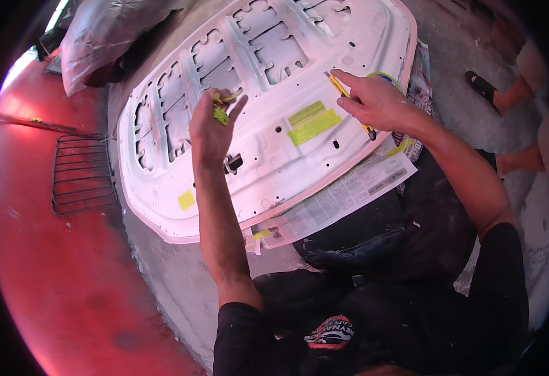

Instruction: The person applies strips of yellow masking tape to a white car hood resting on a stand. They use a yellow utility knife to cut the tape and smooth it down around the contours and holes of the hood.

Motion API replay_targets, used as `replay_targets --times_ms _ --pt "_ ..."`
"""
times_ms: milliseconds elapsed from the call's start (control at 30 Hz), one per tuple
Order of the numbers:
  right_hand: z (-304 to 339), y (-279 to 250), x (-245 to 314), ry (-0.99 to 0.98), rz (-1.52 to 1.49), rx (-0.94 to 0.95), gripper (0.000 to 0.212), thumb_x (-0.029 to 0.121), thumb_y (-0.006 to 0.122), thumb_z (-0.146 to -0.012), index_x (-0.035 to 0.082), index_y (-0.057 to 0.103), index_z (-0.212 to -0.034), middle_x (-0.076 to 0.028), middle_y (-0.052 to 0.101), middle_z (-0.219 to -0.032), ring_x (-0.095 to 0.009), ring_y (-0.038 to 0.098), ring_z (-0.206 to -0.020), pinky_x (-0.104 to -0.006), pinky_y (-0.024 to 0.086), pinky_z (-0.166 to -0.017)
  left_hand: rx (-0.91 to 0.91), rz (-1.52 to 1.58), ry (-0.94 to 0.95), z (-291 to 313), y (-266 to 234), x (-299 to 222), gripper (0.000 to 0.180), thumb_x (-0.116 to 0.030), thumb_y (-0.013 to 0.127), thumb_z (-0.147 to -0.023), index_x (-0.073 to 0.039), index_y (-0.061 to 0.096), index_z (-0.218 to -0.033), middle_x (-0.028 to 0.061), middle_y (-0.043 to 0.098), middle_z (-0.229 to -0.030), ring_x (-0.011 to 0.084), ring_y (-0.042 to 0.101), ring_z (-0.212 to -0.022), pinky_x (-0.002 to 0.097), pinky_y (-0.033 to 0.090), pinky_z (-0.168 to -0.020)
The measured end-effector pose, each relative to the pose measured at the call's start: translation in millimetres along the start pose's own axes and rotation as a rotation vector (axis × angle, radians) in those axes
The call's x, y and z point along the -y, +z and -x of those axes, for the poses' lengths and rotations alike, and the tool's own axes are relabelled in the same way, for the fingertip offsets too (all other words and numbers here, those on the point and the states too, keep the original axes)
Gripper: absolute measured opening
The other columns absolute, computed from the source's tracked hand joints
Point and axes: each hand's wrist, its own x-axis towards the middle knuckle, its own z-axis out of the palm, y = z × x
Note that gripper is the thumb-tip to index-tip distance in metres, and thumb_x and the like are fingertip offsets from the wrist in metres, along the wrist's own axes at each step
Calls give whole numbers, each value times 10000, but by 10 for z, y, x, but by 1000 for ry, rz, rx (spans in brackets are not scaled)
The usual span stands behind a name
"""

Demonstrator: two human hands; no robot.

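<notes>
A large white car hood (255,188) lies with its ribbed, cut-out inner side up in front of me. Over its middle, my left hand (208,131) is closed on a crumpled wad of yellow-green masking tape (220,116). My right hand (381,105) grips a slim yellow utility knife (339,87), its tip pointing away to the upper left. Behind that hand shows the curved edge of a yellow-green ring (385,77), partly hidden. Strips of yellow-green tape (314,128) stick to the hood between my hands, and a small tape patch (185,200) sits at the near left.
Newspaper (343,193) sticks out under the hood's near edge, above my lap. Left, a black wire rack (84,174) lies on the red floor (55,269). A plastic-wrapped bulky object (105,34) stands far left. Another person's sandaled foot (484,86) is at the right.
</notes>
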Motion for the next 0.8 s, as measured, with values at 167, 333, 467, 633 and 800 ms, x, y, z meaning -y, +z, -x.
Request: replay_targets --times_ms 167,333,467,633,800 --pt "-68 68 -98 -32 47 -90 517 251 582 -934 13 474 -1379 -196 705 -797 -392 687 -774 -492 513 -754 -198 -205 219 -85 -71 -24 173 -160 593 -1006 -83 509 -875 22 563 -844 106 577 -710 476 550 -974" --pt "-98 147 -232 -49 47 -98 549 245 590 -950 30 448 -1435 -150 672 -713 -284 644 -643 -412 485 -644 -125 -473 -8 -101 174 354 127 -134 510 -1038 -24 456 -1008 55 574 -864 70 533 -637 367 631 -812" --pt "-101 158 -302 3 80 -26 556 244 597 -952 77 456 -1463 -128 639 -659 -221 608 -568 -378 465 -588 -29 -535 -135 -95 346 541 294 -223 484 -1056 43 489 -1181 149 655 -1020 93 583 -642 300 603 -712" --pt "-111 377 -459 -18 114 119 445 183 545 -943 127 566 -1384 -175 661 -737 -354 646 -678 -464 488 -641 -170 -735 -210 -235 76 773 306 -269 543 -1027 12 538 -1147 135 667 -932 143 629 -662 321 564 -658" --pt "-193 545 -646 -222 233 22 403 101 521 -946 119 616 -1337 -201 657 -830 -375 642 -768 -469 475 -701 -217 -1147 -129 -209 5 940 273 -217 548 -1010 -6 547 -1182 176 669 -897 280 683 -770 394 520 -711"
